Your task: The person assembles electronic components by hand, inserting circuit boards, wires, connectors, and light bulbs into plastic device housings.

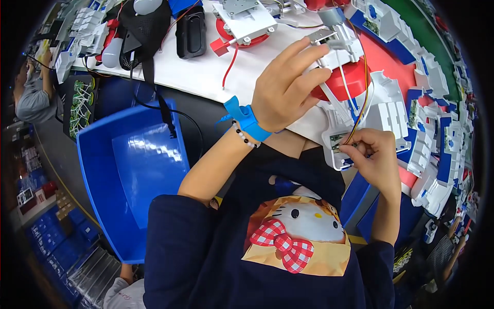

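My left hand (288, 85) reaches over the bench with its fingers stretched and apart. Its fingertips are beside a white plastic bracket (337, 54) with a grey motor (332, 16) on top; whether they touch it I cannot tell. A red round base (350, 80) lies under the bracket. My right hand (375, 154) pinches thin coloured wires (364, 105) at a white plastic housing (333, 154) by the bench's near edge. Inside that housing a small green circuit board (337, 140) shows in part. The pinching fingertips hide where the wires end.
A large blue bin (128, 170) stands to the left. White housings (391, 118) and blue trays line the right side. Farther back are a white mechanism (244, 23) on a red ring and a black case (191, 33). Another person (37, 95) sits at far left.
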Tool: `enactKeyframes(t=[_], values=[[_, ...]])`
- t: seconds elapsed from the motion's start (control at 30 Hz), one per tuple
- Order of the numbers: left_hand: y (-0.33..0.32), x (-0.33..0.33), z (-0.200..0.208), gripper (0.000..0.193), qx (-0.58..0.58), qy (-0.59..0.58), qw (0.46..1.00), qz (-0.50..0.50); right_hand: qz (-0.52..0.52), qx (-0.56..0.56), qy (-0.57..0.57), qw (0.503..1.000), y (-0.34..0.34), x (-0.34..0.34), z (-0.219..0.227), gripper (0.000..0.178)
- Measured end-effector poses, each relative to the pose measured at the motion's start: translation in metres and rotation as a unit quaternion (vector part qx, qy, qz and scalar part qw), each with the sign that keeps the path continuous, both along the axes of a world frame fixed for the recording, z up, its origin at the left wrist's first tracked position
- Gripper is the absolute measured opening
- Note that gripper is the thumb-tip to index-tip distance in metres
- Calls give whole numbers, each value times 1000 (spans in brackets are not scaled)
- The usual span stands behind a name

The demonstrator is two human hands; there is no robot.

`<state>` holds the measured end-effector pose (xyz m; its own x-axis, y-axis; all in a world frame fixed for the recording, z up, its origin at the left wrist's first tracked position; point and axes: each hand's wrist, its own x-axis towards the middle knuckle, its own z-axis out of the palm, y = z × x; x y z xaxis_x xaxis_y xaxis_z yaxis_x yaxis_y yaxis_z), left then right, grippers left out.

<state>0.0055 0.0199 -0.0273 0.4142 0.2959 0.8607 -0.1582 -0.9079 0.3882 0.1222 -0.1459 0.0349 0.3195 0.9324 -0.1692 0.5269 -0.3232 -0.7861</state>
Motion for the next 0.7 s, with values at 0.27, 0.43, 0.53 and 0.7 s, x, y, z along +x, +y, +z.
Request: enactKeyframes(t=[0.27, 0.43, 0.53, 0.7], values=[[7, -2, 4, 63, 3, 3, 999, -33, 14, 16, -6, 1000, 2, -1, 6, 8], [14, -10, 3, 59, 19, 26, 999, -23, 20, 54, -8, 998, 9, -6, 0, 7], [15, -10, 1, 56, 15, 23, 999, -20, 33, 65, -31, 997, 10, -7, -2, 6], [13, -9, 0, 60, 21, 38, 999, -22, 42, 54, -78, 995, 5, -9, 1, 5]])
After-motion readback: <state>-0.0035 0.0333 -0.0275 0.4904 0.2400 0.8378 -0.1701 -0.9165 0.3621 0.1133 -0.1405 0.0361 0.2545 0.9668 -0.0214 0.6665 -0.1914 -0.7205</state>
